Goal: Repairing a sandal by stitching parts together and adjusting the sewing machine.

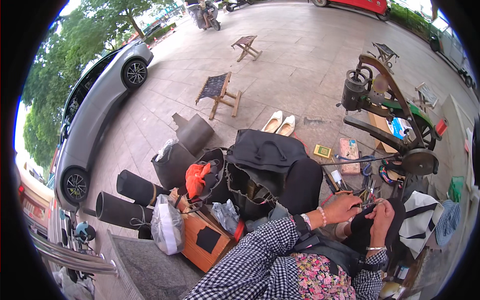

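Close together over my lap, both hands are at work. My left hand point(343, 208), with a beaded bracelet on its wrist, has its fingers bent and drawn together near the tips; what they hold, if anything, is too small to tell. Beside it my right hand point(382, 216) is closed with the thumb on top, and its grip hides whatever is inside. A silver bangle point(376, 248) circles the right wrist. Just beyond the hands lies a cluster of hand tools point(368, 191). Dark cloth covers my knees under them.
A hand-cranked sewing machine point(372, 100) stands ahead right. A black bag point(267, 150), white shoes point(279, 123), rolled dark sheets point(135, 187) and a wooden box point(205, 239) lie ahead and left. Folding stools point(216, 90) stand farther out; a grey car point(97, 110) is at left.
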A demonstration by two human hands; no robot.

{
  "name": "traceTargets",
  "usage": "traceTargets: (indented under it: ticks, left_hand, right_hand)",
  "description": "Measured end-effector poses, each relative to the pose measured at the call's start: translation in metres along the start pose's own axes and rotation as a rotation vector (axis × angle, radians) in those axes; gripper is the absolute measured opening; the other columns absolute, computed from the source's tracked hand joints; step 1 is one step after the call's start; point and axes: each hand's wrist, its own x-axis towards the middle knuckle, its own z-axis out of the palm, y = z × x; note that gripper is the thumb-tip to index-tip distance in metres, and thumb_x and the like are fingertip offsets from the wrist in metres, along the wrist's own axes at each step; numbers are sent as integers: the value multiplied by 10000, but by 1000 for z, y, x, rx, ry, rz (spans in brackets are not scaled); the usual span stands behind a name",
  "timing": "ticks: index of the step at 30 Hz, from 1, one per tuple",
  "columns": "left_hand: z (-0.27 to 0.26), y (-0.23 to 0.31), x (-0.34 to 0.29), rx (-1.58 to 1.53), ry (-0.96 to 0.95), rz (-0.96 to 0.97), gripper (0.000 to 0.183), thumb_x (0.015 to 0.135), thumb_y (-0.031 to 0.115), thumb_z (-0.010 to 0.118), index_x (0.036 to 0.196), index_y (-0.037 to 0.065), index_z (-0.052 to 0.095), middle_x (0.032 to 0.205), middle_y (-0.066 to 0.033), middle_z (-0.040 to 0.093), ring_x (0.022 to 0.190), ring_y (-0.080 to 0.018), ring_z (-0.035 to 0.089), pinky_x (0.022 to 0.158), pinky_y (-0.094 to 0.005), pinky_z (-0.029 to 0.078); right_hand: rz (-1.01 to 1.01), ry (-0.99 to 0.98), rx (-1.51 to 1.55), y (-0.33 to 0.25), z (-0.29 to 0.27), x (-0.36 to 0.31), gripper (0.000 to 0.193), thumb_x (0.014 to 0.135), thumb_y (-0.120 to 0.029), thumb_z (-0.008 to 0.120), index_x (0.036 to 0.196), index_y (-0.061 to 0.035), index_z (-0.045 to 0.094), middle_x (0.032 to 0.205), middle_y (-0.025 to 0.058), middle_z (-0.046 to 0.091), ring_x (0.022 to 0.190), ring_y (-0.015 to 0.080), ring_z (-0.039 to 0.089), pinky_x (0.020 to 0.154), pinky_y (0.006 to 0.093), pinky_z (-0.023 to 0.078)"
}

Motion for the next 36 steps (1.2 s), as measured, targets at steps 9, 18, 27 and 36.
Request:
traceTargets:
  ticks: [9, 18, 27, 36]
  left_hand:
    - [-20, 21, 1, -718, -66, -456, 249, 883, 182, 480, 1103, 66, 496, 917, -33, 560, 708, -96, 560, 500, -215, 448]
    - [-25, 17, 13, -1005, -139, -529, 256, 915, 190, 428, 1079, 5, 493, 747, -105, 573, 584, -138, 526, 507, -235, 427]
    - [-15, 9, -8, -984, -300, -570, 277, 885, 199, 517, 1115, 47, 494, 836, -37, 576, 691, -92, 550, 583, -214, 455]
    - [-7, 13, -4, -455, -18, -304, 209, 737, 55, 640, 913, 27, 530, 720, 26, 513, 642, -42, 486, 542, -221, 398]
  right_hand:
    - [-23, -74, -52, -22, 14, -7, 201, 853, -145, 503, 931, 15, 596, 690, 10, 565, 565, 60, 515, 510, 201, 423]
    - [-55, -126, 255, -16, 10, 3, 163, 830, -42, 557, 979, 22, 573, 744, 54, 582, 599, 119, 573, 580, 248, 511]
    - [133, -165, 323, -16, 4, -13, 222, 874, -166, 490, 954, 22, 576, 606, -11, 447, 477, 56, 385, 445, 220, 363]
    - [69, -100, 149, -9, 17, -11, 203, 878, -199, 521, 870, 0, 562, 550, 0, 471, 419, 61, 422, 385, 216, 369]
